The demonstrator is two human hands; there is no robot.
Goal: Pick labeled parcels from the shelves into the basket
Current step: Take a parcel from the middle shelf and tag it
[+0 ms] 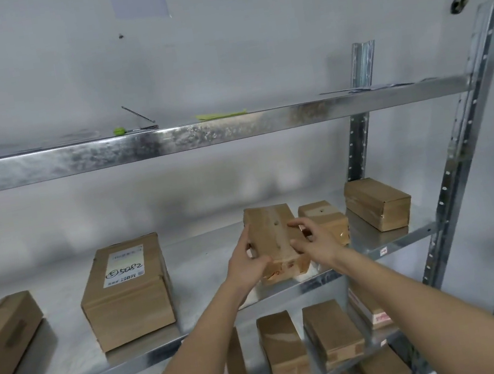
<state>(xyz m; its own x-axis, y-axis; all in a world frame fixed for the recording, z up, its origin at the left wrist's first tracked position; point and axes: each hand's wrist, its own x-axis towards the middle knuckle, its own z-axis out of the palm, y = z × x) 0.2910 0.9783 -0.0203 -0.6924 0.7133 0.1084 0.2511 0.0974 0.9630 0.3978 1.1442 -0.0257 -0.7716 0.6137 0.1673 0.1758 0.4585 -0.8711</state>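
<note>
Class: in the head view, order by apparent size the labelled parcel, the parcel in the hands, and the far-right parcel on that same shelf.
1. Labelled parcel.
2. Parcel in the hands.
3. Far-right parcel, though farther away, so unsure.

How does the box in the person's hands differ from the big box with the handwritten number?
The held box is narrower and tilted up off the shelf; the labeled box is bulkier and lies flat. The labeled box's top shows a white label; the held box's top shows none. Both are brown cardboard.

Single head cam, looking forward and slightly up at metal shelves (199, 136) against a wall (217, 46), sitting close, arms reaching in from bottom edge.
</note>
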